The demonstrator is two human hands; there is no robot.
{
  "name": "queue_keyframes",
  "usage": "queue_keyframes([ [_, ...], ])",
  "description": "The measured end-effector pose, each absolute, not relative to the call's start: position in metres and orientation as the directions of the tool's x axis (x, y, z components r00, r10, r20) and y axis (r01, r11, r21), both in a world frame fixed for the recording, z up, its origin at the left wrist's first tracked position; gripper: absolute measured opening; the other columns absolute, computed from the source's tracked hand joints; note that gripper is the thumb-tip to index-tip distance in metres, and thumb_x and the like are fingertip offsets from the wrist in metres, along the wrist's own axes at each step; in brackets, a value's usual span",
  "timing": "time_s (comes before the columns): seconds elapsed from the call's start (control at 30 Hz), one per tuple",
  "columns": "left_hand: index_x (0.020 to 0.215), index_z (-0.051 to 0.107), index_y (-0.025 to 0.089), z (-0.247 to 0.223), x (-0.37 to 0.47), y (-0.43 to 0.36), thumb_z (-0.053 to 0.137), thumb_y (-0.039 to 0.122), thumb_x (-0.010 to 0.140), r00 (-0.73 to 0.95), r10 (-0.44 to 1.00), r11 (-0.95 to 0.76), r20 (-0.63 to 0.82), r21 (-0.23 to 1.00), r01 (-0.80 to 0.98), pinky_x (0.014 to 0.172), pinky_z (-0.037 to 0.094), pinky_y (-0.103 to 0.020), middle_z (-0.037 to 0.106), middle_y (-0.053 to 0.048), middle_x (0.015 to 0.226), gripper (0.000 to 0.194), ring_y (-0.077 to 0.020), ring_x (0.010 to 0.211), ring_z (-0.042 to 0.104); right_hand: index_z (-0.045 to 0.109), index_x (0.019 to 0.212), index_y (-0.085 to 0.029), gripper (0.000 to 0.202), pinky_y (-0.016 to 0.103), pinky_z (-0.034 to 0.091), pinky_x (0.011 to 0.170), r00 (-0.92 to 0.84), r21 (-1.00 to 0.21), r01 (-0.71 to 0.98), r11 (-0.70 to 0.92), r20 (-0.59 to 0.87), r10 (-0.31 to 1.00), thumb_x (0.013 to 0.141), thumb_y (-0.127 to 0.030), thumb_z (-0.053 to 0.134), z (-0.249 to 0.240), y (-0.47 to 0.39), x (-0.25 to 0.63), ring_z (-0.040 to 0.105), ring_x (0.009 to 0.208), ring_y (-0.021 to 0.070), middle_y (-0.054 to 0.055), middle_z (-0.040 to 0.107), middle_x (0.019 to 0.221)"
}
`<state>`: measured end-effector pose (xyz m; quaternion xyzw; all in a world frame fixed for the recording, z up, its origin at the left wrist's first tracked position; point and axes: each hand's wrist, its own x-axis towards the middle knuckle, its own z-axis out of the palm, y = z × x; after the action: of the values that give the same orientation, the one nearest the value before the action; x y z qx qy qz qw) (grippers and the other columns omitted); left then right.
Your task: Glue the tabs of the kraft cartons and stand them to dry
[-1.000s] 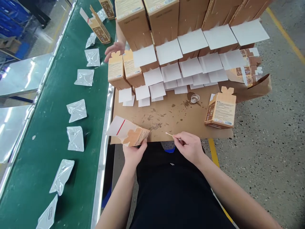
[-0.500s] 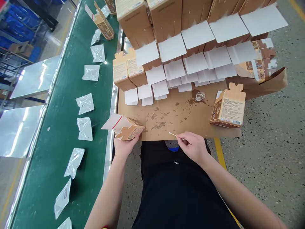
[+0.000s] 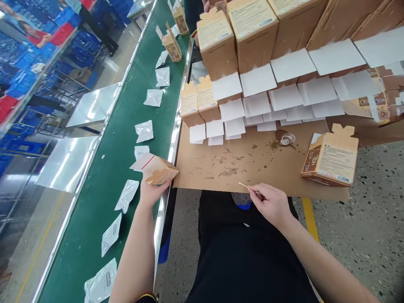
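My left hand [image 3: 153, 191] grips a small brown carton [image 3: 160, 170] from below, its white flap with a red strip standing open. That carton is over the near edge of the green conveyor belt [image 3: 126, 139]. Between the thumb and fingers of my right hand [image 3: 269, 204] is a thin cotton swab [image 3: 243, 185], its white tip pointing left. The swab is above the front edge of the brown cardboard sheet [image 3: 202, 168]. On the sheet, a small clear dish [image 3: 287, 139] sits amid wet spots. Another carton [image 3: 331, 158] lies at the right end of the sheet.
Several silvery-white pouches [image 3: 126, 195] lie along the belt, with open cartons [image 3: 172, 47] farther up. Rows of cartons [image 3: 252, 35] with white flaps hanging forward fill the back of the sheet. A person's hand [image 3: 206, 6] shows behind them. Metal tables [image 3: 69, 162] stand beyond the belt.
My left hand has carried the carton left from the cardboard sheet to over the belt's edge. The right hand still holds the swab near the sheet's front edge. The view has shifted left.
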<state>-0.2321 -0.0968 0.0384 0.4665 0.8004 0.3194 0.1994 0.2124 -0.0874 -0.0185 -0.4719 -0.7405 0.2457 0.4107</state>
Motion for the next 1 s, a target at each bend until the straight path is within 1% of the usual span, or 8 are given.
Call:
queue_keyframes([
  [0.17,0.12,0.084,0.026,0.044,-0.253,-0.095,0.106,0.064,0.06,-0.435,0.88,0.429,-0.191,0.712,0.556,0.126,0.063,-0.068,0.088,-0.017,0.137,0.074,-0.0489,0.137,0.081,0.08,0.092,-0.027,0.027,0.029,0.051,0.057,-0.245,-0.716,0.504,0.482,0.417,0.875,0.115,-0.02,0.067,-0.011,-0.086,0.216,0.059,0.055,0.0136,-0.003,0.066,0.066],
  [0.3,0.121,0.085,0.027,0.038,-0.267,-0.103,0.109,0.065,0.058,-0.464,0.864,0.45,-0.195,0.713,0.538,0.129,0.061,-0.068,0.088,-0.015,0.138,0.078,-0.05,0.141,0.079,0.078,0.091,-0.025,0.026,0.026,0.049,0.057,-0.246,-0.654,0.54,0.53,0.48,0.842,0.113,-0.015,0.068,-0.004,-0.083,0.219,0.056,0.056,0.012,-0.005,0.062,0.064],
  [0.43,0.129,0.082,0.024,0.025,-0.282,-0.123,0.107,0.069,0.061,-0.518,0.846,0.408,-0.129,0.781,0.473,0.13,0.06,-0.068,0.084,-0.019,0.145,0.085,-0.0494,0.145,0.077,0.078,0.09,-0.025,0.027,0.025,0.047,0.057,-0.226,-0.624,0.562,0.543,0.516,0.826,0.112,-0.012,0.07,-0.001,-0.08,0.221,0.053,0.055,0.0117,-0.006,0.058,0.062],
  [0.53,0.119,0.084,0.023,0.016,-0.291,-0.135,0.107,0.07,0.056,-0.574,0.814,0.388,-0.085,0.816,0.429,0.128,0.06,-0.071,0.087,-0.02,0.135,0.082,-0.0497,0.135,0.081,0.08,0.09,-0.025,0.026,0.026,0.047,0.056,-0.208,-0.629,0.563,0.536,0.521,0.828,0.111,-0.014,0.071,-0.001,-0.079,0.224,0.054,0.053,0.0123,-0.006,0.059,0.061],
  [0.63,0.108,0.083,0.024,0.005,-0.289,-0.132,0.111,0.061,0.051,-0.651,0.757,0.413,-0.051,0.81,0.416,0.129,0.058,-0.073,0.089,-0.02,0.125,0.074,-0.0503,0.131,0.082,0.081,0.088,-0.026,0.027,0.028,0.049,0.054,-0.182,-0.64,0.572,0.513,0.511,0.84,0.112,-0.018,0.071,-0.001,-0.076,0.227,0.056,0.051,0.0141,-0.004,0.062,0.06],
  [0.7,0.114,0.079,0.023,-0.002,-0.281,-0.119,0.111,0.057,0.053,-0.722,0.691,0.391,-0.004,0.843,0.369,0.13,0.056,-0.072,0.087,-0.021,0.128,0.077,-0.0492,0.134,0.081,0.081,0.088,-0.026,0.027,0.029,0.051,0.052,-0.163,-0.643,0.579,0.501,0.511,0.844,0.111,-0.018,0.071,-0.001,-0.072,0.229,0.057,0.05,0.015,-0.003,0.066,0.061],
  [0.87,0.138,0.06,0.022,-0.014,-0.255,-0.082,0.113,0.052,0.049,-0.823,0.565,0.271,0.059,0.929,0.253,0.131,0.056,-0.068,0.077,-0.024,0.147,0.107,-0.0452,0.144,0.076,0.083,0.089,-0.027,0.022,0.031,0.052,0.048,-0.127,-0.675,0.532,0.511,0.534,0.836,0.107,-0.017,0.074,0.005,-0.06,0.232,0.059,0.047,0.0161,-0.002,0.071,0.062],
  [1.0,0.147,0.049,0.027,-0.017,-0.239,-0.102,0.11,0.048,0.058,-0.872,0.427,0.185,0.238,0.921,0.342,0.14,0.044,-0.066,0.063,-0.024,0.161,0.11,-0.0439,0.163,0.06,0.085,0.088,-0.031,0.021,0.034,0.054,0.045,-0.073,-0.72,0.501,0.48,0.518,0.852,0.105,-0.022,0.077,0.014,-0.061,0.243,0.062,0.045,0.0193,-0.001,0.072,0.061],
])
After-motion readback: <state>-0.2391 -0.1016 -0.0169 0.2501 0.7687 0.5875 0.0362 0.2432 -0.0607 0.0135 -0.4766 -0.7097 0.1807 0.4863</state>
